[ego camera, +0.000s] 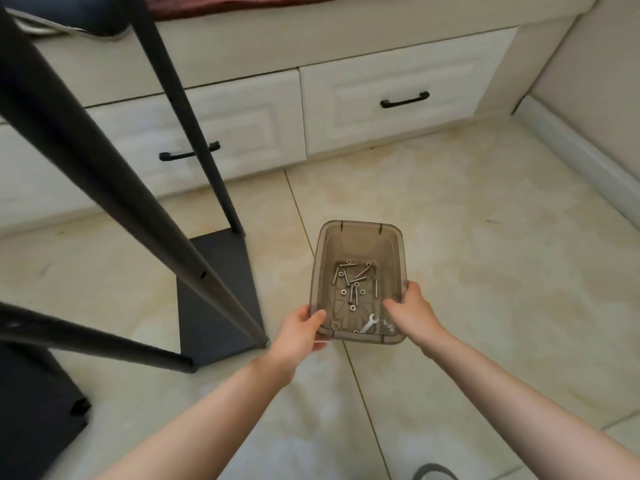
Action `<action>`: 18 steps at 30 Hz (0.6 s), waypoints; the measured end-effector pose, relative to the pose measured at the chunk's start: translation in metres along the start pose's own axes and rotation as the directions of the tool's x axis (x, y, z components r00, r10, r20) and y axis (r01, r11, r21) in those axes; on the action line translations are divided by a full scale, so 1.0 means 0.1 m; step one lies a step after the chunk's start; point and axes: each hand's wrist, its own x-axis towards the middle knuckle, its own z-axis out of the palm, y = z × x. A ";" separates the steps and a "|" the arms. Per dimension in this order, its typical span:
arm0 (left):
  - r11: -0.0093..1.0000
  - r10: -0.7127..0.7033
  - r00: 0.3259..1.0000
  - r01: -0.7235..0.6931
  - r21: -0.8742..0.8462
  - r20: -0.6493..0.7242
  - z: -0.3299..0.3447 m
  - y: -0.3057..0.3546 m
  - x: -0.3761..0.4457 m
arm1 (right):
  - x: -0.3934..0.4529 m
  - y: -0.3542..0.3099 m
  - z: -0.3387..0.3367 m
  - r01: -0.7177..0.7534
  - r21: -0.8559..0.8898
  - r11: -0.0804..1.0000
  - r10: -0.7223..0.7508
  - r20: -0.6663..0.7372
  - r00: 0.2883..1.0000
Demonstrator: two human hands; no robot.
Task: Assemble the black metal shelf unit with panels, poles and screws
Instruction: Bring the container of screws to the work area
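A clear brownish plastic bin point(360, 237) sits on the tiled floor in front of me. Inside lie several silver screws point(353, 282), some nuts and a small flat wrench point(369, 323). My left hand point(298, 332) grips the bin's near left corner, thumb over the rim. My right hand point(412, 311) grips the near right rim, thumb inside. To the left stands the partly built black shelf: a black panel point(218, 292) on the floor with black poles point(114, 188) rising from its corners toward me.
Cream drawers with black handles point(404, 99) run along the back, a wall and skirting board point(571, 147) on the right. Another black panel point(31, 410) lies at the lower left. A grey shoe tip point(434, 472) shows at the bottom edge.
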 end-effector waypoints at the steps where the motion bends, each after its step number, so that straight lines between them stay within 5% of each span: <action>1: 1.000 0.000 1.000 0.000 -0.010 -0.001 0.00 0.00 -0.03 | -0.06 0.04 0.02 -0.006 -0.007 1.000 0.006 0.009 1.000; 18: 0.999 -0.004 1.000 0.004 -0.045 -0.001 0.05 0.15 0.18 | 0.12 0.09 0.03 -0.010 0.182 0.983 0.020 -0.052 0.998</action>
